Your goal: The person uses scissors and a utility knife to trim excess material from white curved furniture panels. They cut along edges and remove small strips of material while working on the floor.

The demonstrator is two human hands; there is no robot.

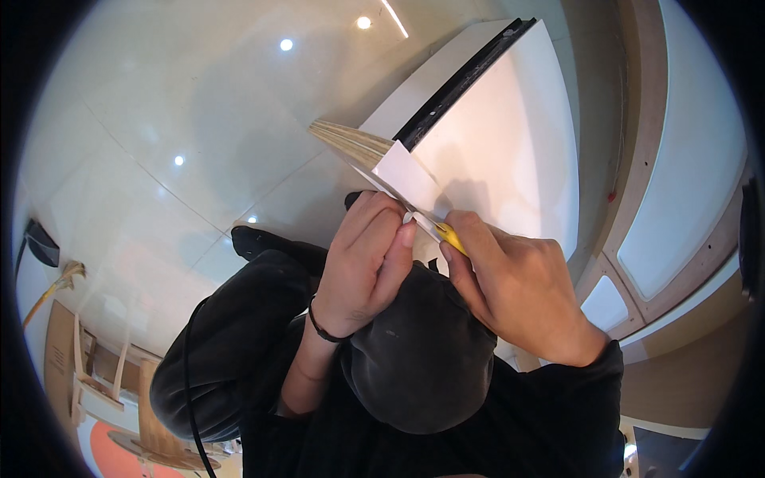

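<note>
My right hand (pixel 522 279) grips a yellow-handled cutter knife (pixel 450 237), its thin blade pointing up and left. Close by, my left hand (pixel 366 259) is closed, thumb against curled fingers, pinching a narrow white strip (pixel 410 217). The blade meets or nearly touches the strip; which of the two I cannot make out. Just beyond my fingers a small white flap (pixel 404 174) stands at the corner of a large white panel (pixel 518 127). Thin layered wooden slats (pixel 351 142) stick out to the left of this corner.
A black edge band (pixel 466 84) runs along the white panel. Glossy tiles (pixel 143 103) cover the floor to the left. Curved wood framing with white insets (pixel 685 135) rises at the right. My bent knees (pixel 422 350) are beneath my hands. Wooden pieces (pixel 151 406) lie at lower left.
</note>
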